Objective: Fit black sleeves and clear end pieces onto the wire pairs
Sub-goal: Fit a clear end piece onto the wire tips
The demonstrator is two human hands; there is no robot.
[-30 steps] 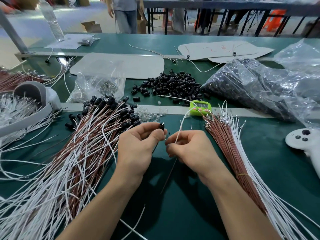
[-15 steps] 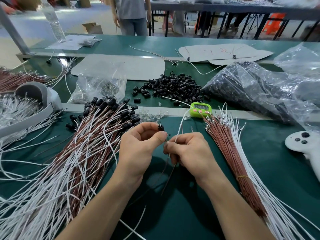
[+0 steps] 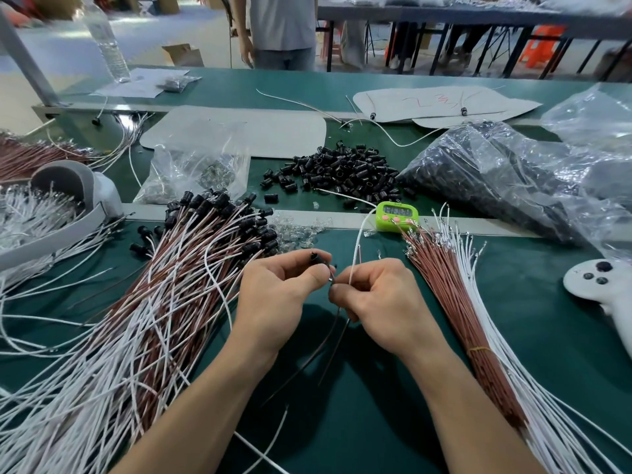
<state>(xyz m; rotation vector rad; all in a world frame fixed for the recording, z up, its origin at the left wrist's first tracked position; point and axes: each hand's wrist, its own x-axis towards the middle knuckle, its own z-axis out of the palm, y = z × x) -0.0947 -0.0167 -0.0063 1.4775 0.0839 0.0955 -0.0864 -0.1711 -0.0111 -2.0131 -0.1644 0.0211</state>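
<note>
**First voice:** What lies furthest left?

**Second voice:** A broad heap of wire pairs, brown and white, fans across the green tabletop. Their far ends carry short, glossy black tubes.

**First voice:** And the hands?

**Second voice:** Just right of the heap, the left hand pinches one black sleeve between thumb and forefinger, above the tabletop near the centre. The right hand meets it almost fingertip to fingertip, fingers curled, pinching a wire pair. Its white wire arcs up and away. Its brown wire hangs down between the wrists. I cannot tell whether the wire tips have entered the sleeve.

**First voice:** What else is there?

**Second voice:** Behind the hands lie scattered clear end pieces, a mound of loose sleeves and a green timer. Further right is a tied bundle of bare pairs, then a clear bag of dark parts. A white controller sits at the right edge.
</note>
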